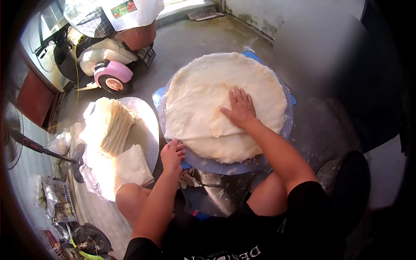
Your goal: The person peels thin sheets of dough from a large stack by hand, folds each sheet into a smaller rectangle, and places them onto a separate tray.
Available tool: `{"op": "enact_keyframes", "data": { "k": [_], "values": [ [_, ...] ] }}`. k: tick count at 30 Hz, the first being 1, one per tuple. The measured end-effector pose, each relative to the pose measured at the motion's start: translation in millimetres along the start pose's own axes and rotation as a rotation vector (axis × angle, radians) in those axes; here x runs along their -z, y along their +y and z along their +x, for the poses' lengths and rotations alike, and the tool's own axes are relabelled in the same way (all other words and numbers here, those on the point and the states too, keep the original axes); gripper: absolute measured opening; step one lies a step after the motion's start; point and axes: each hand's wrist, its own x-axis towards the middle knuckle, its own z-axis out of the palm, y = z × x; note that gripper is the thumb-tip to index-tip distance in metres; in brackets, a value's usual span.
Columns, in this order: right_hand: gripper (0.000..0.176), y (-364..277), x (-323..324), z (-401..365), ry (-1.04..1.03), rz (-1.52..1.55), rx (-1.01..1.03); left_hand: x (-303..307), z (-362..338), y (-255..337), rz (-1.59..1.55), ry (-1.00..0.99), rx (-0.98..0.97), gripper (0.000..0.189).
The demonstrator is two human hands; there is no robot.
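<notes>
A pile of large, thin, pale round dough sheets (195, 86) covers a round grey board (232, 168) in front of me. A straight sheet edge or fold crosses its near part. My right hand (240, 109) lies flat on top, right of centre, fingers stretched out and slightly spread. At the near left rim of the pile, my left hand (172, 155) has curled fingers, with thumb and fingertips at the sheet's edge; the exact grip is partly hidden. To my left, a tall stack of cut dough sheets (110, 125) and a lower stack (133, 168) rest on another round board (147, 123).
A pink-fendered wheeled vehicle (119, 73) stands at the back left. A fan (15, 134) and a plastic basket (63, 201) are at far left. Blue edges (158, 97) show beneath the board. A dark, blurred shape (323, 52) stands at right.
</notes>
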Motion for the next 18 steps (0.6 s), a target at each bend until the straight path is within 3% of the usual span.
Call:
{"op": "enact_keyframes", "data": {
  "k": [3,5,6,7,8,9,10,12,13,14,16,18],
  "values": [
    [0.084,-3,7,-7,-0.025,0.048,-0.037,-4,15,15,-0.131,0.044,0.176,0.023],
    [0.068,-7,13,-20,0.188,-0.012,0.130,2,36,3,-0.184,0.098,0.124,0.021],
    [0.068,-11,21,-27,0.191,-0.012,0.125,2,42,0,-0.241,0.150,0.070,0.020],
    [0.056,-17,32,-34,0.121,0.088,0.223,-1,38,2,-0.237,0.142,0.068,0.020],
    [0.044,-24,41,-42,0.050,0.189,0.319,-3,33,2,-0.169,0.155,-0.090,0.018],
    [0.030,-34,49,-52,0.183,0.237,0.435,-6,26,3,-0.102,0.169,-0.247,0.016],
    [0.030,-42,53,-62,0.184,0.237,0.427,-13,18,7,-0.097,0.164,-0.245,0.016],
    [0.029,-52,55,-80,-0.006,0.204,0.508,-30,5,16,0.095,0.127,-0.722,0.015],
    [0.029,-51,53,-86,-0.006,0.204,0.501,-36,2,22,0.218,0.070,-0.838,0.016],
    [0.027,-48,52,-90,0.017,0.280,0.501,-47,-2,26,0.219,0.064,-0.835,0.016],
    [0.026,-37,51,-93,0.039,0.347,0.500,-88,-27,41,0.442,-0.124,-1.220,0.014],
    [0.030,-11,53,-87,-0.017,0.619,0.188,-120,-42,40,0.665,-0.315,-1.272,0.011]
  ]
}}
